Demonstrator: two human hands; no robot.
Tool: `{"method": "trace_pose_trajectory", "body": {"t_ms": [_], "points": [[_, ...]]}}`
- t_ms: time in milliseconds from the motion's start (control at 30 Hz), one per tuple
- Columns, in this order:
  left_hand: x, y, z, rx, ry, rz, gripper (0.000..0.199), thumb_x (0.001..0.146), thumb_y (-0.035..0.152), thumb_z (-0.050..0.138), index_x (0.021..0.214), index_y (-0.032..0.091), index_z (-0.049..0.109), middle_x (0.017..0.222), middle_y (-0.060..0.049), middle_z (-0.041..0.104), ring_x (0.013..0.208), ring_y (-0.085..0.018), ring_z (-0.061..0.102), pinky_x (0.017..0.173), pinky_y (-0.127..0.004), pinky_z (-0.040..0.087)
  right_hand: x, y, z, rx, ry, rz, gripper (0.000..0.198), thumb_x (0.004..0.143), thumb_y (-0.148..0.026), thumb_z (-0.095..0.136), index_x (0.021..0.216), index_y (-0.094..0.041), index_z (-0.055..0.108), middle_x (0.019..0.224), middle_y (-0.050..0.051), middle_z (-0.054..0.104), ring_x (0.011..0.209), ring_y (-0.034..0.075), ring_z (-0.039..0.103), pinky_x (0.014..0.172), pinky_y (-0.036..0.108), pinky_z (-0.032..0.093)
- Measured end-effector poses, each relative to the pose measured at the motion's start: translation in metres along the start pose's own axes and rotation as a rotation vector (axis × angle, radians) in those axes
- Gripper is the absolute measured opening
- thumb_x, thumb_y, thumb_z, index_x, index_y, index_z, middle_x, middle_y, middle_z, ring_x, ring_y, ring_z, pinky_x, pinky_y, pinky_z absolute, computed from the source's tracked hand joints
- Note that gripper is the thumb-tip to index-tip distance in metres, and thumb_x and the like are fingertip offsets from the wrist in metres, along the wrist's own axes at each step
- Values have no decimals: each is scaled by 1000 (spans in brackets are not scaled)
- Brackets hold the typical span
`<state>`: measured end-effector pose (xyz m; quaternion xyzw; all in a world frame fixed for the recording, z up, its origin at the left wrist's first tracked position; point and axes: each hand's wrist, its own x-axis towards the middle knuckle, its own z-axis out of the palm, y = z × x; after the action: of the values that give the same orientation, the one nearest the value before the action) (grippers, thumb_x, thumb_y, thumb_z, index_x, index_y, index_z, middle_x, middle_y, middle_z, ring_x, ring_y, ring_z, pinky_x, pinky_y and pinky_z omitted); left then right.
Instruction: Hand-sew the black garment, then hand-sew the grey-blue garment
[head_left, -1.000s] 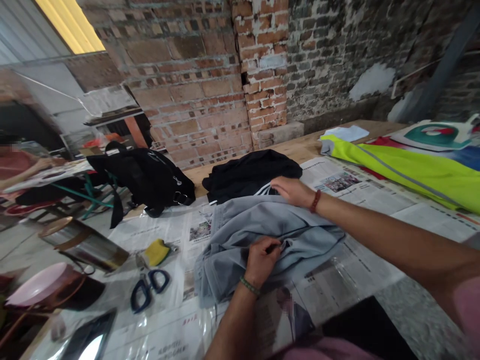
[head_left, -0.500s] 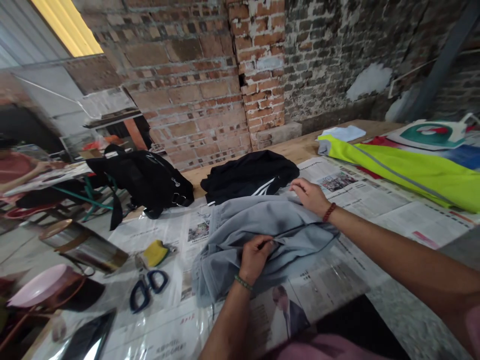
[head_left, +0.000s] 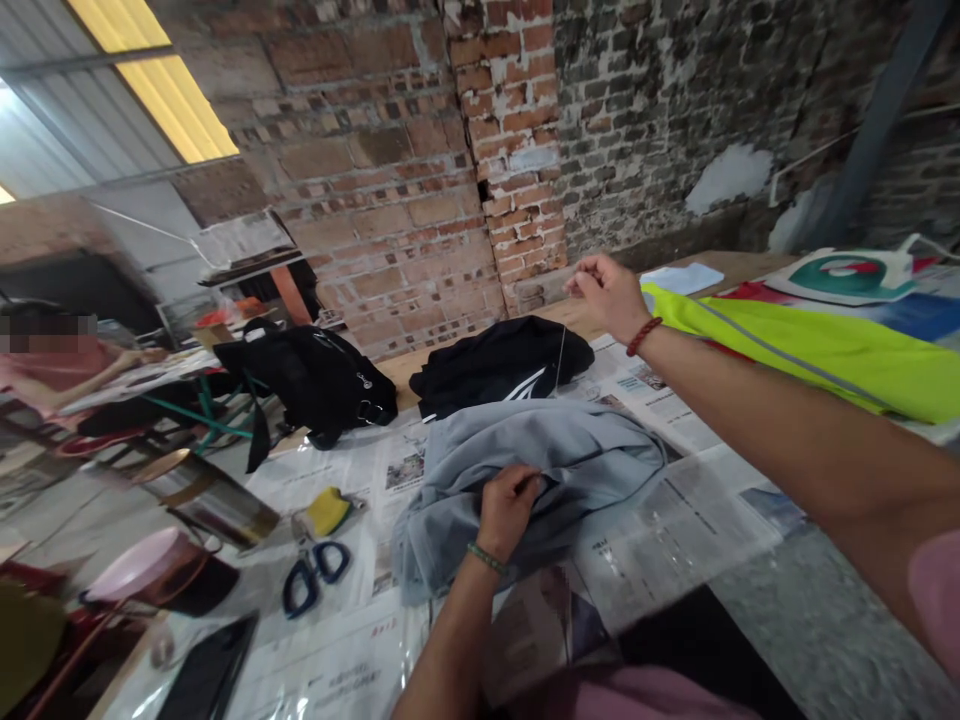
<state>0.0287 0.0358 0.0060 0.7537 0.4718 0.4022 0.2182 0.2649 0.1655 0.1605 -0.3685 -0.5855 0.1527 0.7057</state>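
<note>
A bunched grey garment (head_left: pixel 592 440) lies on the newspaper-covered table. My left hand (head_left: pixel 508 508) is closed in a pinch on a fold of it, near its middle. Above and beyond the cloth, my right hand (head_left: pixel 606 295) is raised with its fingers pinched together. A fine pale thread (head_left: pixel 561 360) runs from the garment up toward those fingers; whether a needle is in them is too small to see. Behind the grey cloth sits a folded black garment (head_left: pixel 499 362) with white stripes.
Left on the table are scissors (head_left: pixel 316 575), a yellow sponge (head_left: pixel 328 512), a metal flask (head_left: pixel 214 498), a pink bowl (head_left: pixel 139 563) and a phone (head_left: pixel 210 670). A black bag (head_left: pixel 319 385) stands behind. An iron (head_left: pixel 847 277) and a neon-yellow garment (head_left: pixel 832 345) lie right. A person (head_left: pixel 56 370) sits far left.
My right hand has risen from just above the grey garment, and the thread below it now shows stretched. My left hand keeps its pinch on the cloth. The view has tilted slightly.
</note>
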Motion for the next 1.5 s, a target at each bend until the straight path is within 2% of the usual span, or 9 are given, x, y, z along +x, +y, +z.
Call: {"method": "trace_pose_trajectory", "body": {"t_ms": [167,333,533,700,833,967,1167,1333,1500], "points": [[-10,3,-8,118,-8,-2,22,69,8,55,83,20,68,79,-2,67,73,-16,60,68,-27,48,17,-8,5,-82,-66,108,11,74,-9,46,72,-19,50,60,-3,57,55,12,59,56,27,50],[-26,-3,-9,159,20,-37,20,71,8,54,78,20,68,74,-2,65,72,-15,60,68,-27,48,23,-19,8,48,-66,216,12,75,-7,47,72,-18,48,59,-3,56,48,9,57,44,20,45],[-33,-7,-5,136,113,-7,17,74,10,52,79,18,66,72,-2,63,69,-14,59,65,-26,47,43,-37,3,40,-21,338,16,80,-3,42,70,-16,46,56,-2,55,45,7,56,46,19,44],[-37,-12,-2,110,138,14,15,75,13,53,77,19,66,69,-1,63,68,-14,58,63,-26,47,49,-44,0,145,-107,471,15,83,-3,41,74,-14,45,56,-2,56,51,9,59,48,20,44],[-41,-17,-1,67,163,21,15,75,14,55,80,19,67,73,-2,65,70,-15,60,66,-28,49,28,-46,0,342,-184,562,17,84,-4,40,74,-16,46,60,-3,57,55,10,62,46,18,45],[-43,-19,-2,2,170,38,17,75,12,53,83,19,67,74,-2,66,71,-15,61,67,-27,50,-14,-39,1,539,-214,614,14,86,-10,40,79,-19,48,61,-4,59,55,9,62,44,17,47],[-45,-20,-3,-26,126,121,22,79,12,49,88,20,67,79,-4,65,75,-15,60,69,-28,50,-60,6,-7,506,-253,692,10,82,-11,46,78,-18,51,63,-3,61,54,10,62,51,23,53],[-44,-19,-2,-5,77,214,20,81,13,50,84,20,67,80,-5,65,76,-14,60,68,-26,51,-24,31,-28,480,-124,598,14,84,-12,43,73,-20,47,59,-4,58,56,10,62,62,28,56],[-44,-20,-1,73,48,256,19,79,12,51,79,20,68,79,-5,64,77,-14,60,68,-27,51,18,11,-33,493,13,645,21,86,-8,37,73,-21,47,58,-3,55,58,9,61,69,29,54]]}}
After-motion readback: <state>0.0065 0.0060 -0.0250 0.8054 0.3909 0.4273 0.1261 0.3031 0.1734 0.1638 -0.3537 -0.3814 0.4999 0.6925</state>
